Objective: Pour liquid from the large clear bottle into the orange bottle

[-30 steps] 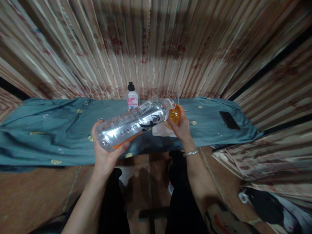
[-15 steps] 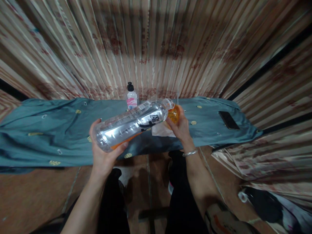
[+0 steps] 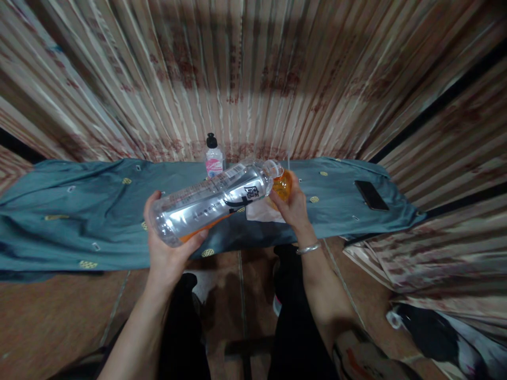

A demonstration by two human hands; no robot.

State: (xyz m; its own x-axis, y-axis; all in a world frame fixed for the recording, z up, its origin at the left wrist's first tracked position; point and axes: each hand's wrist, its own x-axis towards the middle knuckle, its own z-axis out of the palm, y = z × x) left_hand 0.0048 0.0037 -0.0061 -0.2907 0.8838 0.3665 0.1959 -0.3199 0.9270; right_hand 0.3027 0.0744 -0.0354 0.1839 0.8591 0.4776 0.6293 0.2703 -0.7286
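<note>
Above black-trousered legs (image 3: 291, 338) and a brown tiled floor (image 3: 59, 316), a person's left hand (image 3: 166, 261) supports the base end of a clear bottle (image 3: 209, 203) with a silver label, fingers and thumb wrapped around the plastic. The bottle is held slantwise, its neck right at an orange container (image 3: 282, 186) that the right hand (image 3: 295, 208), a silver bracelet (image 3: 308, 248) at the wrist, keeps in curled fingers. Whether the two touch, or any liquid passes between them, cannot be told from this angle. Little has changed over the past second: both grips and the slant match, with a slight leftward drift in view (the camera may account for it), suggesting a steady two-handed hold. Beneath the container, a white sheet (image 3: 261, 214) lies on the worktop (image 3: 103, 211), draped in teal cloth. Farther right, a dark phone (image 3: 371, 195) lies flat, well apart from both hands. Near the rear edge stands a small black-capped bottle (image 3: 214, 162) with a pink label. Beyond hangs a pleated curtain (image 3: 245, 68) with reddish prints.
</note>
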